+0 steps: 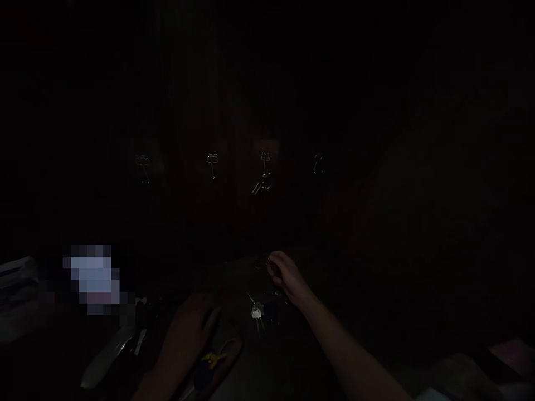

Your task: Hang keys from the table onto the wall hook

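In the very dark scene the right hand reaches with curled fingers to a small dark thing, its grip impossible to tell, just behind the bunch of keys on the tabletop, while the left hand lies flat near them

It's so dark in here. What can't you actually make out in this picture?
- Right hand: what its curled fingers pinch, if anything, is lost in darkness.
- Left hand: lies flat; whatever is under it is hidden.
- Keys on the surface: number unclear, too dim and small.
- Hooks on the wall: only glints show.
- Pale patch at left: blurred out.
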{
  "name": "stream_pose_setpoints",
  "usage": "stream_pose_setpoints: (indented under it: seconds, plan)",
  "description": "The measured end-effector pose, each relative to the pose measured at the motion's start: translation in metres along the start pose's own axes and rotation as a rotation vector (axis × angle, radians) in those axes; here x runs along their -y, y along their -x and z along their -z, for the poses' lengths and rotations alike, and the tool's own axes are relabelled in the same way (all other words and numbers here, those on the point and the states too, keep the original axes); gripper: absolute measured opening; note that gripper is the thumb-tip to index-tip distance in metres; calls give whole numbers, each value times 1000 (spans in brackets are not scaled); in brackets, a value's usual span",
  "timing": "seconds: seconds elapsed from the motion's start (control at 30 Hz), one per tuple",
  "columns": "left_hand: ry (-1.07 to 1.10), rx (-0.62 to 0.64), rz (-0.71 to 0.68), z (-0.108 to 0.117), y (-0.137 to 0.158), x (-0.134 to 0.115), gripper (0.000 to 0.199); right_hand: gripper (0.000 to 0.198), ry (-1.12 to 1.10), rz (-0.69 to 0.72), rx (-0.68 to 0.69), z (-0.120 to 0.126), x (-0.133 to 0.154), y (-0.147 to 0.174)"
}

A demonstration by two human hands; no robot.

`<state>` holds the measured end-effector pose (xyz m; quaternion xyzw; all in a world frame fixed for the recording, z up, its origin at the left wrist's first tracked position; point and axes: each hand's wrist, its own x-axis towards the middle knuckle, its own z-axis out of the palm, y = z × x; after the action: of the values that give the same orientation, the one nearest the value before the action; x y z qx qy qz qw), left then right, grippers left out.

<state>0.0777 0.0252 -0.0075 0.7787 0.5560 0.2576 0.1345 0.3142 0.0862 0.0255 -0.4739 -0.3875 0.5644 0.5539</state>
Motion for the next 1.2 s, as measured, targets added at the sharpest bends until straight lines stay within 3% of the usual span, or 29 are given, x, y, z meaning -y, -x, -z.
stream_pose_setpoints:
  seconds: [0.27, 0.63, 0.8, 0.93, 1.2]
  plan:
    - [10, -16, -16, 4, 0, -8, 24, 24, -44, 90, -41, -1, 12, -2]
    - [41, -22, 15, 6, 1, -10, 24, 26, -175, 317, -81, -15, 91, -12]
    - [37, -35, 16, 4, 2, -7, 25, 22, -77, 514, -21, -34, 129, -18]
    - [26, -45, 15, 0, 3, -2, 26, 21, 37, 657, -56, -49, 149, -29]
    - [21, -40, 19, -5, 1, 5, 25, 23, 175, 742, -179, -56, 159, -48]
